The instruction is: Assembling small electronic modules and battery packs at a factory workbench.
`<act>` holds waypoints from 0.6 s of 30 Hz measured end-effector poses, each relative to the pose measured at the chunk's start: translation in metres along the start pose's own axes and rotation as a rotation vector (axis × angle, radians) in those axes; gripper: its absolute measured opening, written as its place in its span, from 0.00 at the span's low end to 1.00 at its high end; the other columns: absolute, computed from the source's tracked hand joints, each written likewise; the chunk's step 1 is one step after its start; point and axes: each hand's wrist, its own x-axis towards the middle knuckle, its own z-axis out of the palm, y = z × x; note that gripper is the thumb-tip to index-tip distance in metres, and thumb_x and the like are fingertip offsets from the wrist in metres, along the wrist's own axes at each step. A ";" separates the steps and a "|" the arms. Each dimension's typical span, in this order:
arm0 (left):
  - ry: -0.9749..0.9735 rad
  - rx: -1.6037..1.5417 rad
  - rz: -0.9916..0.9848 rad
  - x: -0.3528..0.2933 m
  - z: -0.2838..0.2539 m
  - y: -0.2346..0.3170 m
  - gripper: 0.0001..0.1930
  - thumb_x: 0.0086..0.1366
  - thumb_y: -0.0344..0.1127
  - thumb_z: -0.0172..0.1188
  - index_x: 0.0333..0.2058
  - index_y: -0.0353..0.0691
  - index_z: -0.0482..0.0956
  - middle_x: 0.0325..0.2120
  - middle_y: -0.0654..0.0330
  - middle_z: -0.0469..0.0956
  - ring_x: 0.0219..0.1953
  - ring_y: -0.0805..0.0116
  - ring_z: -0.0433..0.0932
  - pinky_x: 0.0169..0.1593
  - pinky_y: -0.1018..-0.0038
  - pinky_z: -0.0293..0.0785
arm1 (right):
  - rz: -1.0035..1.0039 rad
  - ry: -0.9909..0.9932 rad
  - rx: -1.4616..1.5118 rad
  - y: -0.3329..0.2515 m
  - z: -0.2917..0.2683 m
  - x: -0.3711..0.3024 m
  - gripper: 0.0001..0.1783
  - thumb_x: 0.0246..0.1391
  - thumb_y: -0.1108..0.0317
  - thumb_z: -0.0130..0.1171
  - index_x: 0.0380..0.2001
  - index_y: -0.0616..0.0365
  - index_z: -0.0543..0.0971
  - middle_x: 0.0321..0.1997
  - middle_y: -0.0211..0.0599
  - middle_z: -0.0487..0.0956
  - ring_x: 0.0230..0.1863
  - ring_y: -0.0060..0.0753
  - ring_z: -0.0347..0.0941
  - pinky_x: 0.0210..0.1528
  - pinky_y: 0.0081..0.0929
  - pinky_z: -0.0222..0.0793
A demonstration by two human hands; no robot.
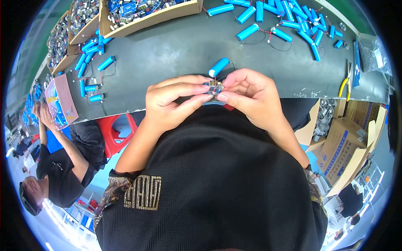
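Probably for steadiness, the bare left hand (173, 95) grips a small blue circuit board (214, 87) near the dark bench (163, 54)'s edge; the bare right hand (254, 96) meets its other side, whether gripping I can't tell. A blue cylindrical battery (219, 67) sits just beyond, presumably giving its thin red wire (215, 78) slack.

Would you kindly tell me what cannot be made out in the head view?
In the head view:
Circuit board: edges partly hidden by the left hand and right hand.
Red wire: its lower end, too small to judge.
Large carton: cut off by the upper edge.
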 end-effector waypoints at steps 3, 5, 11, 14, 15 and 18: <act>-0.008 0.032 0.021 0.000 -0.001 0.001 0.12 0.53 0.20 0.70 0.38 0.31 0.85 0.39 0.48 0.85 0.43 0.57 0.85 0.48 0.68 0.82 | -0.040 -0.028 -0.051 0.003 -0.002 -0.001 0.11 0.57 0.81 0.63 0.41 0.64 0.75 0.39 0.35 0.81 0.38 0.22 0.79 0.37 0.19 0.75; -0.009 0.046 0.033 0.000 -0.001 0.002 0.11 0.53 0.20 0.70 0.37 0.31 0.85 0.38 0.48 0.85 0.43 0.57 0.85 0.48 0.68 0.82 | -0.044 -0.027 -0.080 0.002 -0.002 -0.001 0.12 0.57 0.82 0.62 0.44 0.64 0.74 0.38 0.35 0.81 0.37 0.23 0.79 0.38 0.19 0.76; -0.001 0.045 0.009 -0.001 0.001 0.006 0.13 0.54 0.20 0.69 0.40 0.31 0.84 0.42 0.48 0.84 0.45 0.59 0.84 0.48 0.70 0.82 | 0.148 -0.131 0.138 -0.008 -0.001 -0.001 0.14 0.62 0.77 0.55 0.51 0.64 0.72 0.38 0.38 0.81 0.35 0.26 0.80 0.34 0.20 0.77; -0.006 -0.029 -0.079 -0.002 0.009 0.010 0.18 0.56 0.17 0.66 0.47 0.27 0.78 0.45 0.48 0.81 0.46 0.62 0.82 0.46 0.71 0.81 | 0.121 -0.082 0.090 0.000 0.002 0.002 0.12 0.64 0.75 0.55 0.50 0.64 0.73 0.38 0.38 0.81 0.34 0.25 0.80 0.33 0.20 0.77; 0.008 -0.116 -0.226 -0.001 0.012 0.016 0.20 0.58 0.17 0.65 0.50 0.27 0.74 0.44 0.49 0.80 0.46 0.63 0.82 0.46 0.72 0.81 | 0.122 -0.082 0.090 0.001 0.003 0.002 0.12 0.64 0.75 0.55 0.50 0.64 0.73 0.38 0.38 0.81 0.34 0.25 0.80 0.33 0.20 0.77; 0.014 -0.290 -0.428 0.000 0.012 0.018 0.23 0.61 0.19 0.63 0.55 0.29 0.70 0.42 0.54 0.80 0.43 0.68 0.81 0.45 0.75 0.79 | 0.122 -0.032 0.050 0.001 0.006 0.002 0.11 0.64 0.74 0.56 0.48 0.64 0.73 0.38 0.38 0.82 0.34 0.25 0.80 0.33 0.20 0.77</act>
